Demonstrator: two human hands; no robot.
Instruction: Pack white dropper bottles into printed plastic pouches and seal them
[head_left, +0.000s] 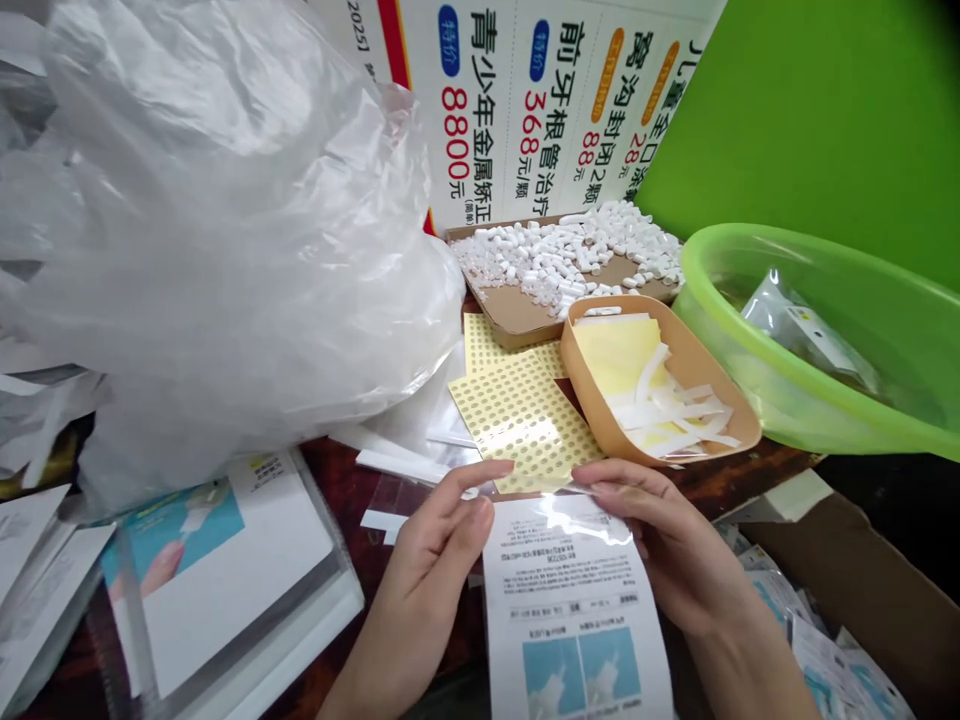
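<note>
Between my hands is a clear plastic packet [574, 600] with a printed white card inside, showing text and two small blue pictures. My left hand [442, 570] pinches its upper left corner between thumb and forefinger. At the upper right corner, the fingers of my right hand [660, 530] are closed on the same packet. Just beyond the packet's top edge lie yellow sticker sheets [525, 415] with rows of small round marks. Strips of white backing [401, 465] rest on the dark table left of them.
A tan basket [660, 445] holds yellow paper and white strips. Behind it are a cardboard tray [517, 325] of small white pieces and a green basin [795, 400]. A big plastic bag [247, 220] and card stacks [247, 590] stand left; a carton [862, 560] of packets is lower right.
</note>
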